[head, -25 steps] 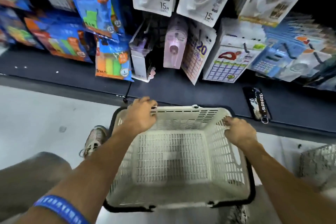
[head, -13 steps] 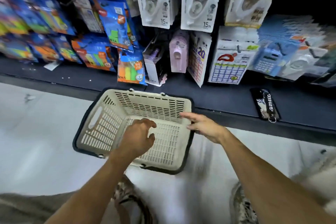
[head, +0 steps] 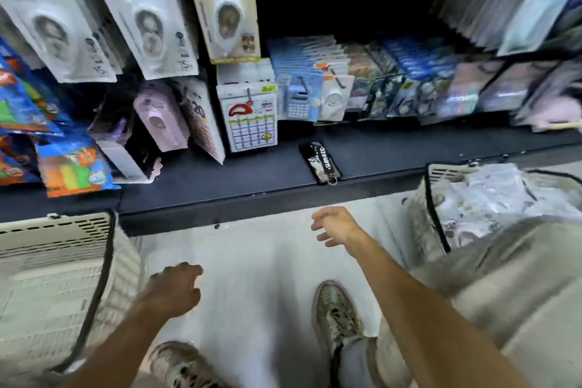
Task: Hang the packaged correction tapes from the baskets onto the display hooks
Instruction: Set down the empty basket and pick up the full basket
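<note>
Head view, frame motion-blurred. Nearest: two patterned sneakers on the pale floor, left shoe (head: 185,362) at the bottom edge, right shoe (head: 337,315) planted further forward.

Left hand (head: 173,291) is low, just right of the empty cream basket (head: 47,277). Fingers loosely bent, knuckles near the basket's right wall; can't tell if it touches the rim. Nothing visibly held.

Right hand (head: 335,227) is raised over bare floor, fingers spread and relaxed, holding nothing. It sits between the two baskets, closer to the shelf edge than the left hand.

Full basket (head: 441,179) is at right, partly behind the person's pale trouser leg. It's piled with packaged correction tapes (head: 504,195) in clear and white wrapping; details too blurred to read.

Beyond the hands: dark shelf ledge (head: 252,176) runs across the frame. A black keychain tag (head: 321,162) lies flat on it near the front edge.

Behind the ledge: hung correction tapes (head: 148,16) in white cards on display hooks upper left, one beige card just to their right. Below them, a pink device, calendar-print card (head: 252,120) and blue calculator packs. Colourful sticky-note packs (head: 72,164) far left. More hanging packs far right, blurred.
</note>
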The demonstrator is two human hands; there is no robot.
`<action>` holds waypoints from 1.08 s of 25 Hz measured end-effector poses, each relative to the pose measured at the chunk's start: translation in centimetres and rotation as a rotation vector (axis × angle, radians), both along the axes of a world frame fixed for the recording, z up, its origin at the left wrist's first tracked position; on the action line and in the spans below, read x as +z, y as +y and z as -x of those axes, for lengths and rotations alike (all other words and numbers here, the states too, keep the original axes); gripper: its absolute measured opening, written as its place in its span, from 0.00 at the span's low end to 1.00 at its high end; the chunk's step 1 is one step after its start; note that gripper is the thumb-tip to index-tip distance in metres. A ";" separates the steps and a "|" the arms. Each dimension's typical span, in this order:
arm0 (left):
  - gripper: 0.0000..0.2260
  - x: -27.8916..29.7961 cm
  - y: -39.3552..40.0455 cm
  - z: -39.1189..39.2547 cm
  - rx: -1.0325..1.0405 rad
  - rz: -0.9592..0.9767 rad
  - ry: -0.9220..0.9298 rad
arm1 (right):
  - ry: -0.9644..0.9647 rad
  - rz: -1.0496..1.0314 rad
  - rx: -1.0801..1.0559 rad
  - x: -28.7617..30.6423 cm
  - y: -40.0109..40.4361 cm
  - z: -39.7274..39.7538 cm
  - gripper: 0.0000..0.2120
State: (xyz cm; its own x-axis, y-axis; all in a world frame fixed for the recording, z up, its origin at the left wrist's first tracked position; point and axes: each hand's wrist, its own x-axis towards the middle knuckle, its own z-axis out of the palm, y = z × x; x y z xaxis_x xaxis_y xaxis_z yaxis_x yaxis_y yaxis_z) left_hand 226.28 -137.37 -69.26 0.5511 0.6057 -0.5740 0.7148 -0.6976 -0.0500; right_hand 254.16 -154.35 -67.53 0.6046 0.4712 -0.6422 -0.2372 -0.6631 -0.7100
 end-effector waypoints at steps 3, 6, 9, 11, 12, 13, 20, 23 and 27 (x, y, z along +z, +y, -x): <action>0.23 2.0 -3.4 -8.0 -0.109 0.128 -0.237 | -0.039 0.018 -0.040 1.3 -4.2 -0.7 0.08; 0.24 3.8 -8.1 -15.4 -0.254 0.230 -0.373 | -0.104 0.025 -0.134 2.4 -8.6 -1.6 0.09; 0.23 4.9 -11.7 -20.0 -0.318 0.299 -0.443 | -0.288 0.105 -0.136 3.0 -12.9 -3.0 0.11; 0.23 5.5 -13.5 -22.2 -0.337 0.344 -0.460 | -0.452 0.239 -0.110 3.2 -15.7 -4.2 0.18; 0.23 5.6 -14.2 -23.4 -0.337 0.358 -0.469 | -0.510 0.308 -0.102 3.2 -16.8 -4.9 0.21; 0.22 5.4 -14.8 -24.7 -0.330 0.366 -0.484 | -0.541 0.363 -0.102 2.9 -17.6 -5.7 0.24; 0.18 0.2 -19.1 -33.9 -0.284 0.386 -0.533 | -0.522 0.570 0.064 -3.1 -20.7 -11.2 0.20; 0.18 -0.1 -19.5 -35.9 -0.305 0.328 -0.538 | -0.637 0.619 0.188 -3.3 -19.8 -11.6 0.18; 0.18 1.5 -16.9 -36.5 -0.295 0.286 -0.482 | -0.661 0.564 0.405 -2.2 -16.5 -9.2 0.16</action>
